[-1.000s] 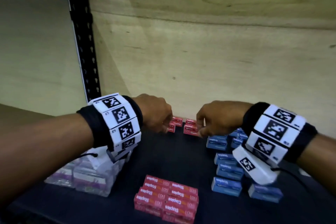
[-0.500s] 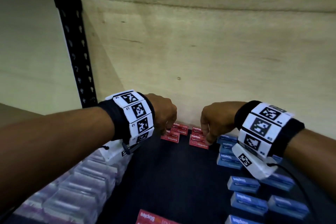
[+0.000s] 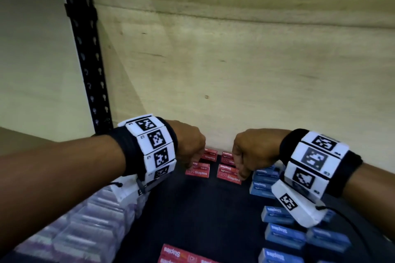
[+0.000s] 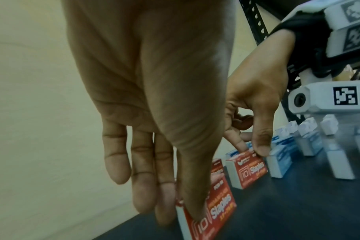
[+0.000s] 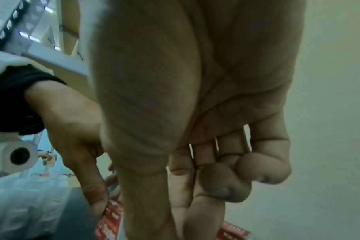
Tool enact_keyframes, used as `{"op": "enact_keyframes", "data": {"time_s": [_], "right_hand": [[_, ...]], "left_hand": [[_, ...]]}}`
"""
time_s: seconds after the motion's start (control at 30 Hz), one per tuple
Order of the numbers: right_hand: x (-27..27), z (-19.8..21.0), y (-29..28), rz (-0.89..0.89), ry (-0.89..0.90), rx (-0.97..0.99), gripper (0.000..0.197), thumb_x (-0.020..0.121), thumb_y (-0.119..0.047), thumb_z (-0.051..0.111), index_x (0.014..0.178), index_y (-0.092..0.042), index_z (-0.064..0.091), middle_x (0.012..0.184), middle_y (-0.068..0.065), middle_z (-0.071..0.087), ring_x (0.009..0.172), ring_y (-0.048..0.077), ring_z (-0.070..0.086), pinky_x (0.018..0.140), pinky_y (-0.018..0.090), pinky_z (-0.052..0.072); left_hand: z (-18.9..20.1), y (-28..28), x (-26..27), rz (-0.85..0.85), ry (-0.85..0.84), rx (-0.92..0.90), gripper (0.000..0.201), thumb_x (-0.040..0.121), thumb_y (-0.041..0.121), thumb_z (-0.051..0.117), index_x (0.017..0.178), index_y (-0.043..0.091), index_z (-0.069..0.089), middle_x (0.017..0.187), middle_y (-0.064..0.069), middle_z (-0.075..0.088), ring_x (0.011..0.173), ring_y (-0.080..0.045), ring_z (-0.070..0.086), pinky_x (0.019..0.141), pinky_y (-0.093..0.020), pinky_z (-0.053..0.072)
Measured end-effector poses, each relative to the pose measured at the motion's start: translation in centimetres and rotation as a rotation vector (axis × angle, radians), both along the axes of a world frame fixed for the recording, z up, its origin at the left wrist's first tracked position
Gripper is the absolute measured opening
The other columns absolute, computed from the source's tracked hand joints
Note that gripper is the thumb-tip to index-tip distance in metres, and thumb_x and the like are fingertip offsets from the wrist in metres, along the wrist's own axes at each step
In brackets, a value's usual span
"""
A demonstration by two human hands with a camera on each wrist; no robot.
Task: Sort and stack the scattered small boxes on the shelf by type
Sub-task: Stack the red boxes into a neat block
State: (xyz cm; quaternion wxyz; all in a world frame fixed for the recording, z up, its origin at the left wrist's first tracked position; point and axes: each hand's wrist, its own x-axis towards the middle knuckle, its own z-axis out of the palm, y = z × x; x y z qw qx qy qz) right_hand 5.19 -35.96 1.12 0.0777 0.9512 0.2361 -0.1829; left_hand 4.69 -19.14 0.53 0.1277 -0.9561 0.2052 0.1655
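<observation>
Red staple boxes sit at the shelf's back wall, where both hands have moved deeper in over the last second. Left hand pinches one red box; right hand pinches another, seemingly ready to lift toward the front stack.

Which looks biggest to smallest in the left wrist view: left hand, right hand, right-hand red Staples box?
1. left hand, inflated by nearness to the camera.
2. right hand.
3. red Staples box pinched by the right hand, farther away, so true sizes stay unsure.
</observation>
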Motion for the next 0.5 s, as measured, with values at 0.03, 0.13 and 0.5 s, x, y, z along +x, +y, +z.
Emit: {"op": "enact_keyframes", "data": {"time_s": [0.03,0.13,0.5], "right_hand": [[-0.7,0.2,-0.1,0.002,0.011,0.01,0.004,0.082,-0.024,0.076,0.082,-0.021,0.074,0.095,-0.007,0.075,0.085,0.009,0.066,0.084,0.031,0.056],[-2.7,0.4,-0.6,0.011,0.052,0.04,0.012,0.082,-0.021,0.074,0.072,-0.025,0.07,0.096,-0.008,0.076,0.085,0.009,0.066,0.083,0.029,0.055],[-9.6,-0.6,0.0,0.048,0.099,0.06,0.012,0.081,-0.029,0.078,0.091,-0.022,0.078,0.088,-0.012,0.074,0.075,0.003,0.063,0.075,0.024,0.055]], "left_hand": [[0.0,0.2,-0.6,0.012,0.027,-0.028,0.021,0.09,0.014,0.065,0.111,0.016,0.069,0.096,0.005,0.068,0.072,-0.007,0.056,0.07,-0.024,0.046],[0.0,0.7,-2.4,0.024,0.074,-0.076,0.019,0.088,0.017,0.067,0.106,0.021,0.071,0.077,0.015,0.06,0.064,0.001,0.049,0.065,-0.02,0.044],[-0.5,1.7,-9.0,-0.038,0.14,-0.101,0.017,0.086,0.031,0.071,0.103,0.026,0.072,0.072,0.021,0.058,0.065,0.003,0.052,0.073,-0.022,0.048]]}}
